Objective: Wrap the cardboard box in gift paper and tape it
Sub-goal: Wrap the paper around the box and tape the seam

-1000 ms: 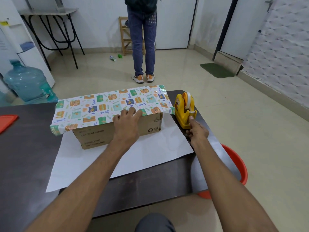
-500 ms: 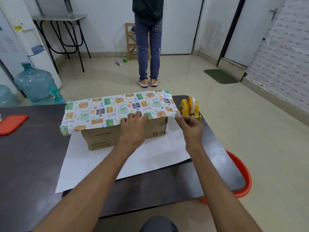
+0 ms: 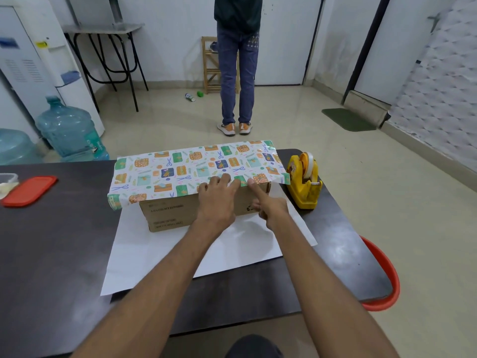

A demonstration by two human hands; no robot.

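Note:
A brown cardboard box (image 3: 180,211) lies on the white back of a sheet of gift paper (image 3: 160,257) on the dark table (image 3: 51,241). The printed side of the paper (image 3: 185,169) is folded over the box top and hangs slightly past its front edge. My left hand (image 3: 216,200) presses flat on that paper edge at the top front of the box. My right hand (image 3: 271,206) sits just right of it, index finger stretched out and pressing the paper edge, the other fingers curled. A yellow tape dispenser (image 3: 303,182) stands right of the box.
A red lid (image 3: 29,191) and a clear container lie at the table's left edge. A red tub (image 3: 384,277) sits on the floor below the table's right corner. A person (image 3: 238,73) stands beyond the table; water jugs (image 3: 69,130) stand far left.
My right hand left the tape dispenser, came left to the box's front right corner, and now presses its index finger on the paper edge. The left hand stayed on the paper.

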